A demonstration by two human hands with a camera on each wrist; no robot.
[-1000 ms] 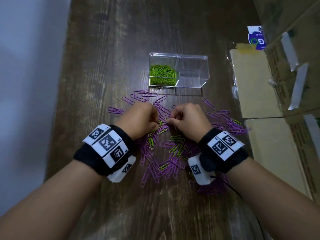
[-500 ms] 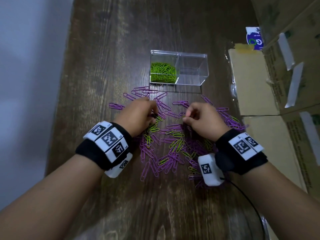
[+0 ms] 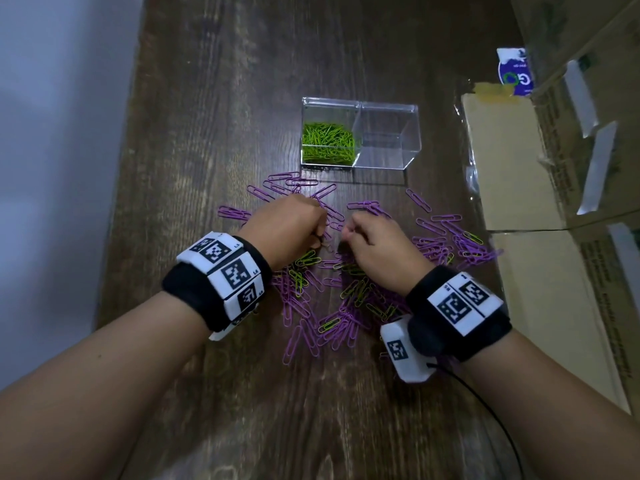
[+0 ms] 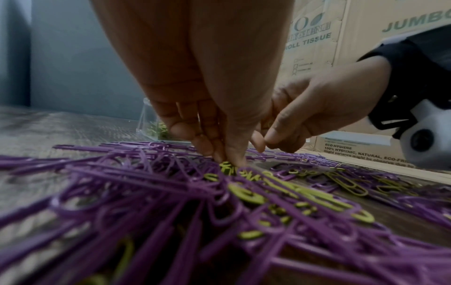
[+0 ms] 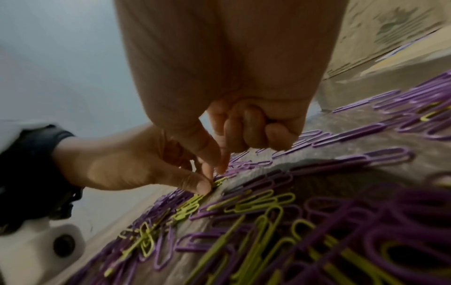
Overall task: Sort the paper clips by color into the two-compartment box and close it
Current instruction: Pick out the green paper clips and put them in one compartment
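Observation:
A clear two-compartment box (image 3: 360, 109) stands open on the table. Its left compartment holds green paper clips (image 3: 327, 143); the right compartment (image 3: 384, 147) looks empty. In front of it lies a spread of purple paper clips (image 3: 311, 317) mixed with green ones (image 3: 356, 292). My left hand (image 3: 320, 233) is down in the pile, thumb and fingertip pinching a green clip (image 5: 219, 181). My right hand (image 3: 346, 232) is just beside it. Its three outer fingers (image 5: 253, 131) are curled into the palm. Thumb and forefinger are pressed together just above the clips, and no clip shows between them.
Cardboard boxes (image 3: 512, 161) line the right edge of the wooden table (image 3: 225, 98), with a blue-and-white packet (image 3: 514, 71) behind them. A pale wall (image 3: 52, 133) runs along the left. Loose purple clips reach the boxes at the right (image 3: 450, 233).
My right hand drifted out to the right over the pile, then came back close to the left hand. The left hand stayed low at the pile's middle, fingers working the clips.

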